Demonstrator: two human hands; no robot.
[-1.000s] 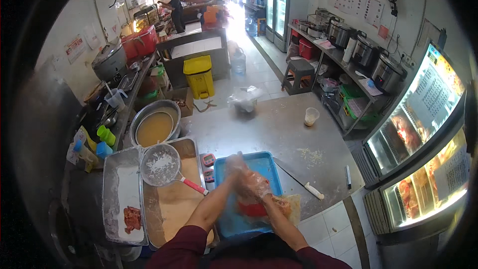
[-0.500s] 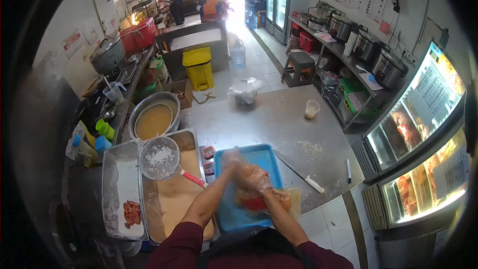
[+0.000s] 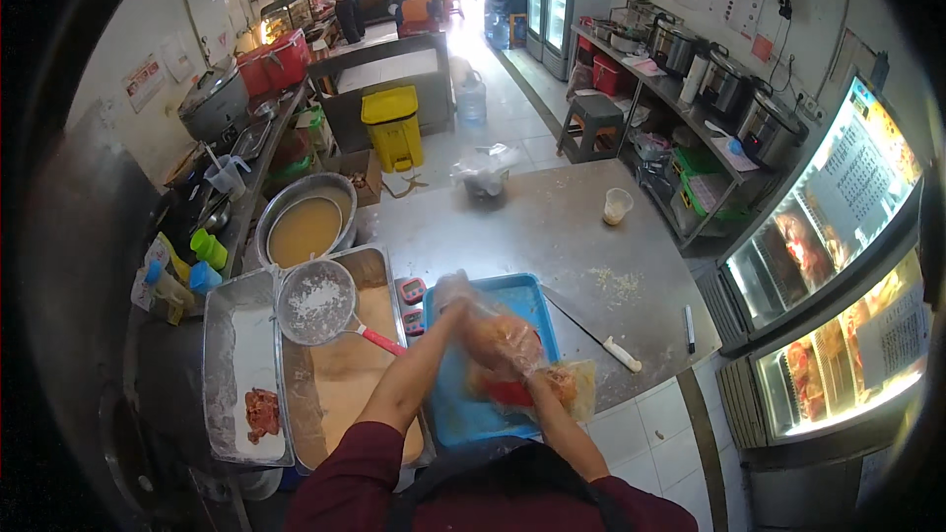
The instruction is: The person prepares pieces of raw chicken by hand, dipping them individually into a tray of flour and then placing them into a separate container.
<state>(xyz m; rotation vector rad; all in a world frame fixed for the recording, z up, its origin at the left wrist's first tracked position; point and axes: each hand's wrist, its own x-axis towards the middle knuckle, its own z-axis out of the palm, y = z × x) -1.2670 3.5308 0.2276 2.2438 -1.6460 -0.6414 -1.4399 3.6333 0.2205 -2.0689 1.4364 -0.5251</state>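
Observation:
My left hand (image 3: pixel 455 298), smeared by motion, is over the far left part of the blue tray (image 3: pixel 545 310). Clear plastic shows about it. From the left, my right hand (image 3: pixel 505 343) meets it, wrapped in a loose clear plastic glove that looks orange-tinted; its fingers cannot be made out. Under my right wrist lies a clear bag (image 3: pixel 583 386) with orange contents, and a red patch shows beside it. A knife (image 3: pixel 616 351) with a white handle rests just right of the tray. Whether either hand grips anything is hidden by blur and plastic.
Left of the tray stand a metal pan of beige liquid (image 3: pixel 340 389) and a pan of white flour (image 3: pixel 246 335) holding raw meat (image 3: pixel 262 415). A sieve (image 3: pixel 317 301) with a red handle spans them. Two red timers, a plastic cup (image 3: pixel 617 206) and a marker (image 3: pixel 690 329) are nearby.
My hands have drawn slightly apart, the left shifting away up and left. More of the orange-tinted plastic shows between them. The tray has barely moved.

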